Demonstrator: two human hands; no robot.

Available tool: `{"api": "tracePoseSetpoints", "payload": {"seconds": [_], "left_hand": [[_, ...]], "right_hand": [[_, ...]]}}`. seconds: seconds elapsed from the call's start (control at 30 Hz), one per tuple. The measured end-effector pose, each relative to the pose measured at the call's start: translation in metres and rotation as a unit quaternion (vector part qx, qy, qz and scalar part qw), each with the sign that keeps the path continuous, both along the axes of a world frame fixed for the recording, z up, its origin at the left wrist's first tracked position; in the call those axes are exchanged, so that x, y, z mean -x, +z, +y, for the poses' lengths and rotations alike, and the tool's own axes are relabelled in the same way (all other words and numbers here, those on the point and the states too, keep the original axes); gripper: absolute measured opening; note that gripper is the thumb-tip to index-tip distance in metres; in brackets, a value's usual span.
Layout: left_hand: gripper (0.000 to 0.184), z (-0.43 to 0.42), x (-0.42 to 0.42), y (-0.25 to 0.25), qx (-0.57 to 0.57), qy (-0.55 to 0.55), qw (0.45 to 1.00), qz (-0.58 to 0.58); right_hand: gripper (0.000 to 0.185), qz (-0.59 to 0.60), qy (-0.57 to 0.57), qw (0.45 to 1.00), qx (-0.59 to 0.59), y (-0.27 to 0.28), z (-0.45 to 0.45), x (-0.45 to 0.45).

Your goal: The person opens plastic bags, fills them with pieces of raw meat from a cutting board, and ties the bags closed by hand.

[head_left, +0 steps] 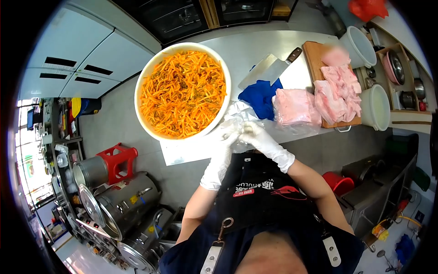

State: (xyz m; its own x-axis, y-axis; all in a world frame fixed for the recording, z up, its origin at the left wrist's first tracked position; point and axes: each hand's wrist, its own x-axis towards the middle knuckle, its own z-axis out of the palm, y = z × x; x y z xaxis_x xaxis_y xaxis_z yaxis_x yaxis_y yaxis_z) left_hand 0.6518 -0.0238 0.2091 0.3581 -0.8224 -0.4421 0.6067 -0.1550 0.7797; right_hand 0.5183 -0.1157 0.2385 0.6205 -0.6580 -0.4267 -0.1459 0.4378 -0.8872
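Shredded orange vegetable mix, looks like carrot with darker bits, is held in a large white bowl at the left of the steel worktop. Filled close to the rim. Shredding and mixing judged complete: strips look even and the dark bits are spread throughout.

Clear plastic is being handled at the near edge, just right of the bowl. Both hands are white-gloved and brought close together. Right hand: fingers curled in, nearly closed, plastic apparently pinched. Left hand: fingers bent toward the plastic; grip and opening can't be told, detail is lost in the glare. No mix is seen in the plastic, so the handling of it is judged to be at an early stage.

Meat side is judged less advanced. A pale pink slab is set in clear wrap left of the wooden board. More meat pieces are piled on the board, in large sheets and chunks; no fine cutting is visible. Cleaver is laid down left of the board, not in use. Blue bundle is placed between bowl and slab; whether cloth or bag can't be told.
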Motion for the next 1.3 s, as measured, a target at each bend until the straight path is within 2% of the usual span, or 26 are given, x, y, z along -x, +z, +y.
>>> {"api": "tracePoseSetpoints", "payload": {"seconds": [0.03, 0.07, 0.1, 0.13, 0.2, 0.27, 0.33, 0.4, 0.43, 0.47, 0.53, 0.6, 0.73, 0.77, 0.83, 0.87, 0.97, 1.0, 1.07, 1.1, 1.2, 1.23, 1.3], "left_hand": [[0.019, -0.004, 0.000, -0.015, -0.003, -0.026, 0.999, 0.039], [0.019, -0.006, 0.001, -0.021, -0.016, -0.011, 0.999, 0.030], [0.019, -0.011, 0.004, -0.018, -0.028, 0.004, 0.999, 0.021], [0.019, -0.015, 0.005, -0.017, -0.042, 0.020, 0.999, 0.012], [0.018, -0.015, 0.002, -0.023, -0.052, 0.028, 0.998, 0.017], [0.015, -0.014, -0.002, -0.028, -0.053, 0.012, 0.999, -0.003], [0.013, -0.019, -0.003, -0.010, -0.045, -0.027, 0.998, -0.047], [0.012, -0.027, 0.003, 0.013, -0.038, -0.050, 0.998, -0.021], [0.012, -0.030, 0.006, 0.021, -0.034, -0.063, 0.997, -0.008], [0.012, -0.032, 0.007, 0.024, -0.022, -0.062, 0.998, -0.006], [0.012, -0.037, 0.010, 0.029, 0.005, -0.058, 0.998, 0.000], [0.013, -0.037, 0.015, 0.036, -0.030, -0.041, 0.996, -0.074], [0.016, -0.041, 0.024, 0.054, -0.033, -0.014, 0.988, -0.148], [0.016, -0.043, 0.025, 0.052, -0.008, -0.005, 0.988, -0.157], [0.017, -0.048, 0.025, 0.050, 0.041, 0.016, 0.983, -0.176], [0.017, -0.050, 0.024, 0.052, 0.076, -0.005, 0.986, -0.148], [0.020, -0.054, 0.020, 0.058, 0.137, -0.082, 0.980, -0.122], [0.021, -0.056, 0.019, 0.061, 0.150, -0.110, 0.975, -0.124], [0.023, -0.054, 0.024, 0.070, 0.099, -0.179, 0.936, -0.287], [0.022, -0.055, 0.025, 0.067, 0.061, -0.191, 0.945, -0.260], [0.020, -0.052, 0.034, 0.075, -0.037, -0.217, 0.938, -0.267], [0.020, -0.052, 0.033, 0.058, 0.007, -0.193, 0.916, -0.351], [0.021, -0.055, 0.036, 0.054, 0.023, -0.183, 0.929, -0.321]], "right_hand": [[0.030, 0.033, 0.006, 0.999, 0.013, 0.003, 0.000, 0.000], [0.029, 0.065, 0.011, 0.997, 0.027, 0.004, -0.001, 0.000], [0.025, 0.061, -0.035, 0.996, 0.058, -0.015, -0.002, 0.006], [0.016, 0.011, -0.092, 0.995, 0.036, -0.021, -0.004, 0.008], [0.006, 0.023, -0.140, 0.990, -0.025, -0.021, -0.009, 0.019], [0.004, 0.033, -0.169, 0.985, -0.029, -0.023, -0.014, 0.030], [0.012, 0.036, -0.163, 0.983, 0.081, -0.009, -0.008, 0.027], [0.026, 0.079, -0.104, 0.946, 0.296, 0.012, 0.005, 0.018], [0.035, 0.136, -0.061, 0.931, 0.334, 0.018, 0.007, 0.018], [0.027, 0.157, -0.044, 0.949, 0.268, 0.007, 0.009, 0.021], [0.014, 0.108, -0.130, 0.956, 0.239, 0.004, 0.007, 0.022], [0.006, 0.041, -0.188, 0.973, 0.129, 0.012, 0.002, 0.027], [0.006, 0.043, -0.235, 0.967, 0.091, 0.021, -0.009, 0.039], [0.007, 0.046, -0.251, 0.959, 0.123, 0.023, -0.010, 0.039], [0.011, 0.056, -0.234, 0.966, 0.098, 0.030, -0.013, 0.045], [0.014, 0.060, -0.225, 0.969, 0.086, 0.036, -0.016, 0.049], [0.027, -0.077, -0.186, 0.971, -0.130, 0.061, -0.031, 0.060], [0.030, -0.123, -0.140, 0.971, -0.152, 0.064, -0.036, 0.063], [0.036, -0.211, -0.042, 0.957, -0.193, 0.067, -0.049, 0.069], [0.025, -0.131, -0.030, 0.988, -0.075, 0.060, -0.052, 0.070], [0.015, -0.080, 0.006, 0.996, 0.026, 0.057, -0.062, 0.082], [0.005, -0.101, -0.046, 0.994, -0.016, 0.060, -0.065, 0.084], [0.004, -0.082, -0.055, 0.995, 0.025, 0.068, -0.077, 0.092]]}}
